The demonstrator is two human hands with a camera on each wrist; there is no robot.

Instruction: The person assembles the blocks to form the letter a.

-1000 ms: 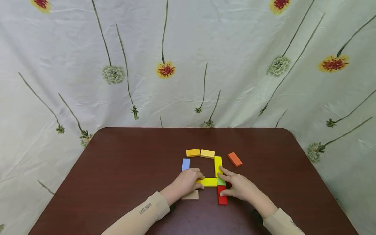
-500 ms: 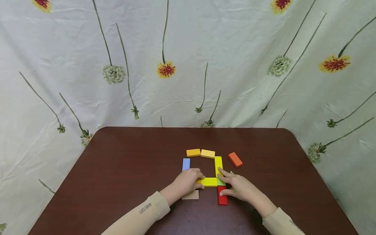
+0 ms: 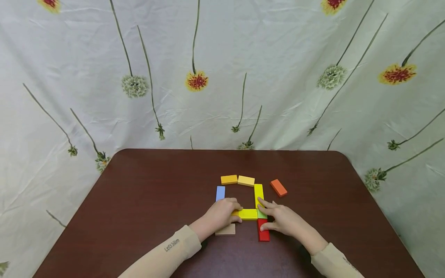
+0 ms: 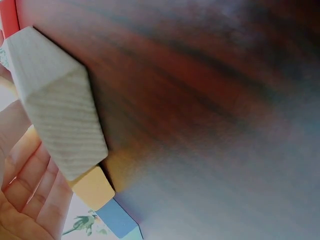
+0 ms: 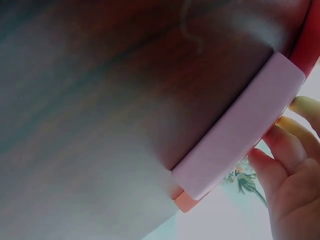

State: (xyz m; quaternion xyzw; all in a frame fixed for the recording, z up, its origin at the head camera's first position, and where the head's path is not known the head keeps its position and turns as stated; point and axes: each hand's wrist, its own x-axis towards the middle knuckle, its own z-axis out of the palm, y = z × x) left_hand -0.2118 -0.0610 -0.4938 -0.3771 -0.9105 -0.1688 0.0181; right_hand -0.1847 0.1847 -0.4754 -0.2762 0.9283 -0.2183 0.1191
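Observation:
In the head view, flat wooden blocks form an outline on the table. My left hand [image 3: 220,213] pinches an orange-yellow block [image 3: 235,213], thumb on the near side and fingers on the far side. That block meets a yellow block [image 3: 248,214]. My right hand [image 3: 285,221] is spread, fingertips on an upright-lying yellow block [image 3: 259,191] and near a green block [image 3: 262,214], its thumb resting on a red block [image 3: 264,236]. A blue block [image 3: 220,192] and a beige block [image 3: 225,230] lie partly under the left hand; the beige one [image 4: 62,120] looms large in the left wrist view.
Beyond the hands lie an orange-yellow block [image 3: 229,180] and a pale yellow block [image 3: 246,180], end to end. An orange block [image 3: 279,187] sits apart to the right. The dark brown table [image 3: 156,185] ends at a flower-printed cloth [image 3: 222,112].

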